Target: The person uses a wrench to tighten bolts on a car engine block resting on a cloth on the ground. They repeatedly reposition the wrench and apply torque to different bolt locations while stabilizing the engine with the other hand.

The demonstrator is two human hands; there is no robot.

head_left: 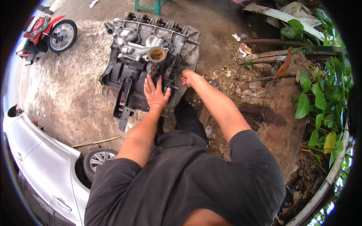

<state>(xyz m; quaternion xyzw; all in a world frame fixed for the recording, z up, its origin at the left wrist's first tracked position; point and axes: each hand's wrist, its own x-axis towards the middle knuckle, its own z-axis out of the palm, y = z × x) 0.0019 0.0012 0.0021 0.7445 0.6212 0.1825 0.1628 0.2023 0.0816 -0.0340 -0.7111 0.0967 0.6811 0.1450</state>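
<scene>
A dark engine block (pixel 139 79) with a silver intake manifold (pixel 135 51) on its upper side sits in front of me. My left hand (pixel 155 94) lies on the block's near side with fingers spread, just below the manifold's round, brown-lined opening (pixel 157 54). At the block's right side my right hand (pixel 188 78) is curled closed by a dark bracket-like part (pixel 170 77). Whatever its fingers hold, if anything, is hidden. Black metal brackets (pixel 124 100) stick out of the block's near left side, left of my left hand.
A grey cover sheet (pixel 191 56) shows under the engine's right edge. Beyond stands a green stool (pixel 151 6); a red motorcycle (pixel 47 34) is far left. A silver car (pixel 49 165) and a loose wheel (pixel 98 160) are near left. Debris (pixel 245 90) and leafy plants (pixel 320 101) line the right.
</scene>
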